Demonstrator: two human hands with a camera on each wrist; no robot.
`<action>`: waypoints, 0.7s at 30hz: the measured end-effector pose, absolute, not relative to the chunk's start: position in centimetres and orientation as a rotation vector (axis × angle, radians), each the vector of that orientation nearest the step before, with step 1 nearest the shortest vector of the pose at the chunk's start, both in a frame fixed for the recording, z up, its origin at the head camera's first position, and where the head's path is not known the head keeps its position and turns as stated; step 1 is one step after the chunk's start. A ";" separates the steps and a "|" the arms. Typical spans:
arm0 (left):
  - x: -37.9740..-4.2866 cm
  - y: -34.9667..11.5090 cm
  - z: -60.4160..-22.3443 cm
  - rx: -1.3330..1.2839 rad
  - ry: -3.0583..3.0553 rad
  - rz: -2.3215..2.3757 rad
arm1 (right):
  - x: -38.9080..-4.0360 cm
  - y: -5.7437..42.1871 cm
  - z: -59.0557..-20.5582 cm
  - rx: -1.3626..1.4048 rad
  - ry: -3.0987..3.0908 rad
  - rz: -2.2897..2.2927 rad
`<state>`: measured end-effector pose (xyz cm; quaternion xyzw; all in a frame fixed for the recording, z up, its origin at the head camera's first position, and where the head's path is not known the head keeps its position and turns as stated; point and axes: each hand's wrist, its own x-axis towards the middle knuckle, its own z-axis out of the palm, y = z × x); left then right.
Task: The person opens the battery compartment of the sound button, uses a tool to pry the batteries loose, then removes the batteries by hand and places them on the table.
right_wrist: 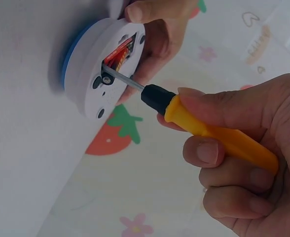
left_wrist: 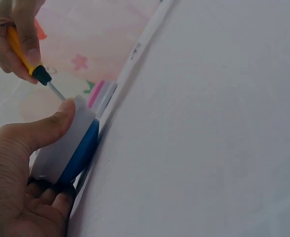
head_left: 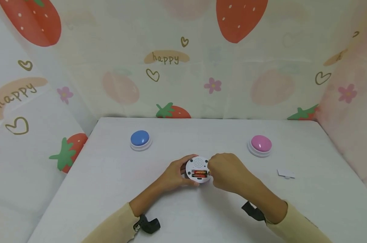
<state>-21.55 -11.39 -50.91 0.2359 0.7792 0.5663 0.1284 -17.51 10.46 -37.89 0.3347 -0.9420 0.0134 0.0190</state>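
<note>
My left hand [head_left: 175, 173] holds a round push button [head_left: 198, 162] by its rim, thumb on the near side. Its white underside with small holes and dark feet faces up, and its blue dome [left_wrist: 82, 150] faces down to the table. Red-and-black batteries [head_left: 199, 173] lie in the uncovered compartment. A screwdriver [right_wrist: 229, 143] with a yellow handle and dark green collar is gripped in my right hand [head_left: 230, 172]. In the right wrist view, the metal tip reaches into the compartment's end beside a battery; whether it touches the battery is hard to tell.
On the white table [head_left: 110, 189], a blue-topped button [head_left: 140, 139] stands at the back left and a pink-topped one [head_left: 260, 144] at the back right. A small flat white piece with a tab [head_left: 285, 173] lies at the right. Strawberry-printed cloth [head_left: 201, 67] hangs around the table.
</note>
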 end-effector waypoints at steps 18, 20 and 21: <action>-21.4 -11.4 -50.9 0.678 2.276 1.629 | -17.1 10.7 -37.2 0.953 -3.001 0.141; -21.5 -11.4 -51.0 0.669 2.280 1.626 | -17.0 10.8 -37.1 0.952 -2.998 0.150; -21.5 -11.5 -51.0 0.664 2.282 1.625 | -17.0 10.9 -37.1 0.951 -2.996 0.156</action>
